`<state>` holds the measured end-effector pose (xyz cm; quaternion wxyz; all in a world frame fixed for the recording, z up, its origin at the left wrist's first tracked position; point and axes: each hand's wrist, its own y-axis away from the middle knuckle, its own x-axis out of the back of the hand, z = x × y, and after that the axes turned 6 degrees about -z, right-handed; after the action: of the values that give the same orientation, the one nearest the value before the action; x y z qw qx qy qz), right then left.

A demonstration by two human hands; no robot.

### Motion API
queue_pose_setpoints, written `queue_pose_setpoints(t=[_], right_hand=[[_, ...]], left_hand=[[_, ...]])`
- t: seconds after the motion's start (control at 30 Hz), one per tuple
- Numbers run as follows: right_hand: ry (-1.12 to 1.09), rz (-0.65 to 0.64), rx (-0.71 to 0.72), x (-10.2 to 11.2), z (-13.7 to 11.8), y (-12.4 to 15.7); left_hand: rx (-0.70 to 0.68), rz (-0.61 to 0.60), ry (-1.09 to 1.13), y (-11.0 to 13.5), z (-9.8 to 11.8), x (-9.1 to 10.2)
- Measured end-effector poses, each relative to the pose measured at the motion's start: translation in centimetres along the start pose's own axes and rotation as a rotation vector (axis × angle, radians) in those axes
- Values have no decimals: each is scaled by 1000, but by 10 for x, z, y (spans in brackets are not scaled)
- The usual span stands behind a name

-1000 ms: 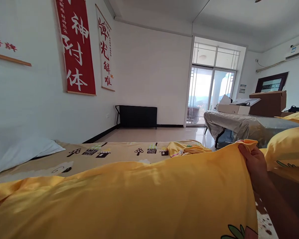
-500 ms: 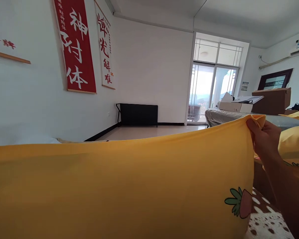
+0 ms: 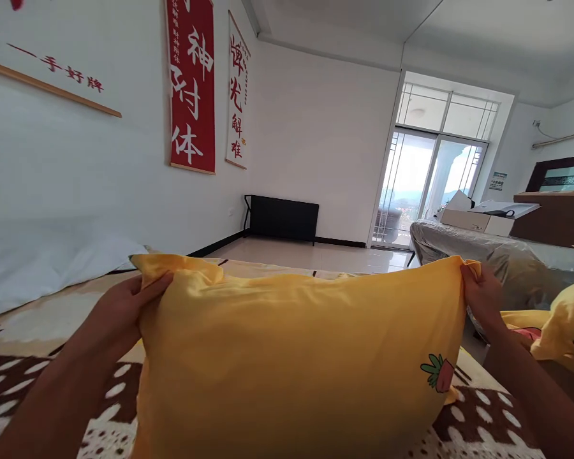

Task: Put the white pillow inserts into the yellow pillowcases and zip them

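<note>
A yellow pillow [image 3: 291, 344] with a printed pink and green plant near its lower right fills the middle of the view. It hangs upright between both hands, its top edge roughly level. My left hand [image 3: 148, 293] is closed on the pillow's upper left corner, thumb on the near side. At the upper right corner, my right hand [image 3: 481, 290] pinches the fabric. Beneath lies a brown and cream patterned blanket [image 3: 110, 389], partly hidden by the pillow and my forearms.
More yellow bedding [image 3: 567, 319] lies at the right. Behind it, a plastic-covered piece of furniture [image 3: 449, 245] carries a white box [image 3: 483, 220] and a brown carton [image 3: 552, 217]. White fabric [image 3: 52, 268] lies along the left wall. A black folded panel [image 3: 282, 218] leans at the far wall.
The yellow pillow has come lower and farther from the camera, and now looks plump rather than stretched flat. My left hand has come into view. The view has turned slightly left.
</note>
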<state>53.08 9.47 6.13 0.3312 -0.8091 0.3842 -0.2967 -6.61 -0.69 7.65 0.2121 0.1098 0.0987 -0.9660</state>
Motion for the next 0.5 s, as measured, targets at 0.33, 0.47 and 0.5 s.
queue_pose_setpoints(t=[0.33, 0.47, 0.5], right_hand=[[44, -125, -9, 11, 3, 4], [84, -139, 3, 18, 4, -1], [84, -142, 1, 20, 6, -3]], left_hand=[[-4, -308, -638, 53, 19, 3], [-113, -467, -945, 54, 25, 5], [-171, -417, -957, 54, 25, 6]])
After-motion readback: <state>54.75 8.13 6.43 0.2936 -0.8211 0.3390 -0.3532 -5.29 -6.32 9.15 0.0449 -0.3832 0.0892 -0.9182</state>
